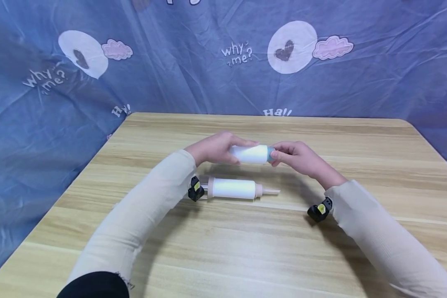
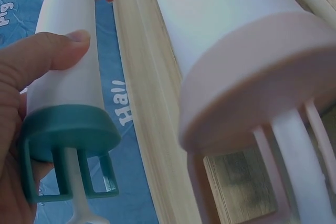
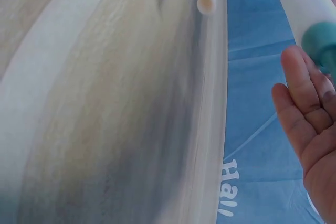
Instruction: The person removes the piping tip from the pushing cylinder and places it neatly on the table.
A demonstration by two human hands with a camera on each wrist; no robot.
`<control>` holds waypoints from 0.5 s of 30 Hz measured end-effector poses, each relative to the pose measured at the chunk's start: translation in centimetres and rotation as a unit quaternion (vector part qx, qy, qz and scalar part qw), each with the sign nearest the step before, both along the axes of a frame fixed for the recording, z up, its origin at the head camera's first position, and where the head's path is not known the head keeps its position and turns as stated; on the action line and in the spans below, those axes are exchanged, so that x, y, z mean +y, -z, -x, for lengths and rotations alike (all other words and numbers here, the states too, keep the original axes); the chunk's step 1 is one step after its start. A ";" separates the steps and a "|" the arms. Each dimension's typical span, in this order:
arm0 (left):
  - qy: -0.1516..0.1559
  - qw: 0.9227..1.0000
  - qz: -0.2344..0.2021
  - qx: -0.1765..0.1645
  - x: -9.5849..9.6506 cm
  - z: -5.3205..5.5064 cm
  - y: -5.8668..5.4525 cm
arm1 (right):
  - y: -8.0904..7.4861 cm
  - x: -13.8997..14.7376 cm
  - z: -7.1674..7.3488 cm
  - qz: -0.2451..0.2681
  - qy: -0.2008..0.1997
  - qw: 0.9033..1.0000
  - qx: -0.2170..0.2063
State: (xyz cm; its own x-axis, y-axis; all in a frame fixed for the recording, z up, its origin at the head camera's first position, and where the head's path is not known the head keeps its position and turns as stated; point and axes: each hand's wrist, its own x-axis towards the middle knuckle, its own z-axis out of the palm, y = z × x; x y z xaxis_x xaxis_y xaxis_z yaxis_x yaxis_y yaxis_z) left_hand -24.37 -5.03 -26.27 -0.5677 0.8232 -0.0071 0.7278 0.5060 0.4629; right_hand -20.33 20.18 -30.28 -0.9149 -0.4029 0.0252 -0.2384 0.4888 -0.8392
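Blue printed cloth (image 1: 193, 89) is hung behind the wooden table (image 1: 246, 244). On the tabletop, a pink-ended white tube (image 1: 234, 188) is laid on its side. Beyond it, a green-ended white tube (image 1: 252, 155) is held clear of the wood. Its body is gripped by the left hand (image 1: 220, 149); its green tip (image 1: 270, 154) is pinched by the right hand (image 1: 301, 159), two fingers extended.

White cylindrical tube with teal ends (image 1: 254, 154): bare left hand (image 1: 219, 149) is covering its rear end in head view. White cylindrical tube with pink ends (image 1: 234, 188): left-wrist view's top edge is cutting off its nozzle (image 1: 271, 191). Bare right hand (image 1: 297, 159): right-wrist view's right edge is cropping it.
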 end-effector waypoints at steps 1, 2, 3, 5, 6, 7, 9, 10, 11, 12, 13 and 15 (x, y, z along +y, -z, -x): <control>-0.002 1.000 -0.001 -0.002 0.0 0.0 0.0 | -0.1 0.0 0.0 0.001 0.006 1.000 0.000; -0.005 1.000 -0.002 -0.005 -0.1 0.0 -0.1 | -0.1 0.0 -0.1 0.001 0.013 1.000 0.001; -0.008 1.000 -0.004 -0.008 -0.1 0.0 -0.1 | -0.1 -0.1 -0.1 0.002 0.021 1.000 0.001; -0.014 1.000 -0.004 -0.014 -0.1 -0.1 -0.2 | -0.2 -0.1 -0.2 0.007 0.033 0.999 0.002; -0.016 1.000 -0.004 -0.017 -0.2 -0.1 -0.2 | -0.2 -0.2 -0.3 0.008 0.039 0.999 0.003; -0.019 1.000 -0.005 -0.020 -0.2 -0.2 -0.2 | -0.2 -0.2 -0.3 0.010 0.044 0.999 0.005; -0.021 1.000 -0.006 -0.021 -0.2 -0.2 -0.2 | -0.2 -0.3 -0.4 0.015 0.051 0.999 0.008; -0.021 1.000 -0.007 -0.020 -0.3 -0.2 -0.1 | -0.2 -0.4 -0.4 0.017 0.052 0.998 0.009; -0.021 1.000 -0.008 -0.019 -0.3 -0.2 0.0 | -0.1 -0.5 -0.5 0.020 0.054 0.998 0.010; -0.022 1.000 -0.009 -0.019 -0.3 -0.2 0.0 | -0.1 -0.5 -0.5 0.022 0.055 0.998 0.010; -0.022 1.000 -0.010 -0.019 -0.3 -0.2 0.1 | -0.1 -0.5 -0.5 0.025 0.055 0.998 0.010; -0.022 1.000 -0.012 -0.018 -0.3 -0.2 0.2 | 0.0 -0.6 -0.5 0.027 0.056 0.998 0.010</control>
State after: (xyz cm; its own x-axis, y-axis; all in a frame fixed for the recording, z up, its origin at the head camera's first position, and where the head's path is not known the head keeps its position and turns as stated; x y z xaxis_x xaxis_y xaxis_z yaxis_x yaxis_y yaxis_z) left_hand -24.21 -5.35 -26.45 -0.6034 0.7974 -0.0087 0.6880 0.5261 0.5000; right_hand -19.85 19.60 -30.31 -0.9534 -0.2953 0.0620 -0.2009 0.4678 -0.8607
